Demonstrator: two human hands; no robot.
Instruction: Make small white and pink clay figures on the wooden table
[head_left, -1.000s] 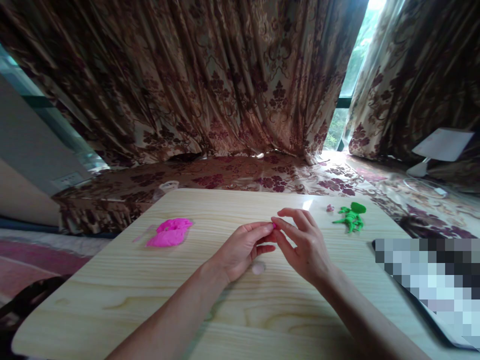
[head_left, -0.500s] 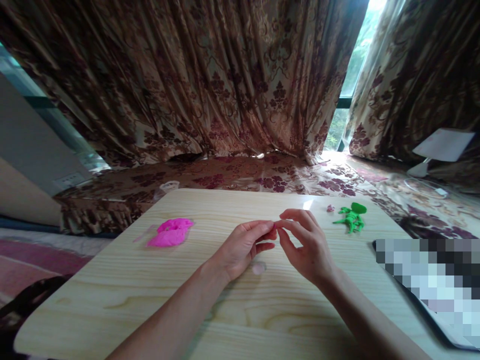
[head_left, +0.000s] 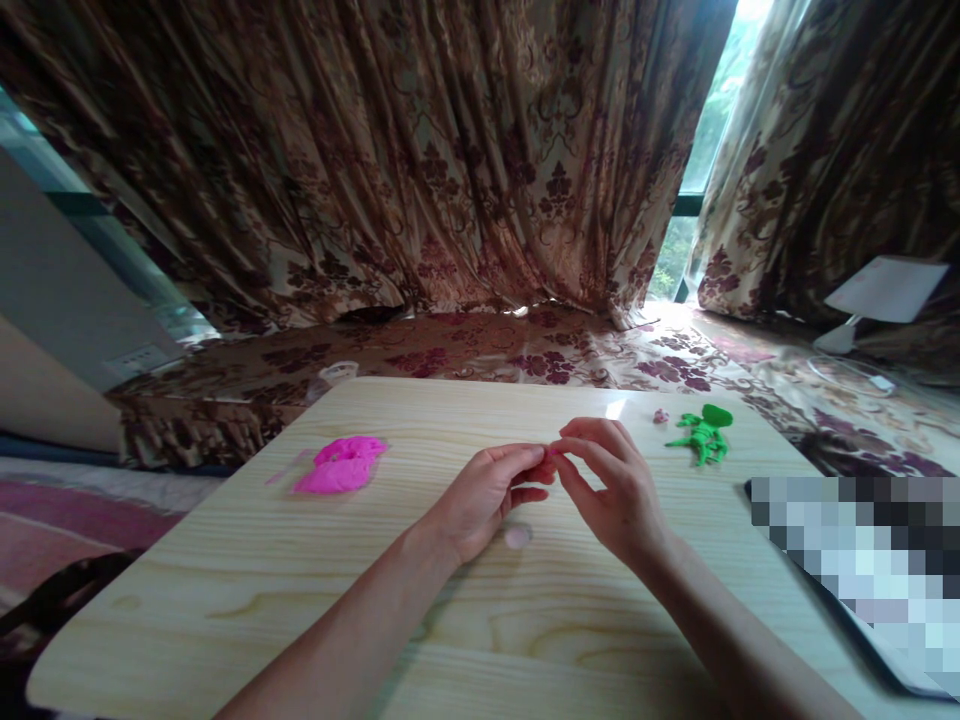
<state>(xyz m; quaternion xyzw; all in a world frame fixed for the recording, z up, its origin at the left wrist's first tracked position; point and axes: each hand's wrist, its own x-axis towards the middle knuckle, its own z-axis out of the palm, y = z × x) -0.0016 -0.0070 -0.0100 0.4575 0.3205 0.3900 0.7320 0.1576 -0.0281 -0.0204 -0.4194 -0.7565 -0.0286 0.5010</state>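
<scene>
Small pink clay piece [head_left: 553, 451]: It sat between the fingertips of both hands, above the middle of the pale table [head_left: 225, 600]; its exact shape was too small to tell.
Left hand [head_left: 480, 495]: Thumb and forefinger were pinched on one side of it, the other fingers curled below.
Right hand [head_left: 619, 485]: Thumb and forefinger met on its other side.
Handling: A steady left hold with light right fingertip pressure seemed best, since a hard squeeze could have flattened something so small and soft.
Pink clay lump [head_left: 341, 468]: Soft-looking, folded and uneven, it lay toward the table's left side.
Pale disc [head_left: 517, 538]: Round and smooth-looking, it lay just beside the left hand.
Green figure [head_left: 702, 437]: Thin limbs and a broad, flat, rounded part showed, matte like clay.
Pinkish bit [head_left: 660, 416]: Small and knobbly, it lay near the figure.
Curtains [head_left: 465, 150]: Pleated, flower-patterned cloth hung beyond.
</scene>
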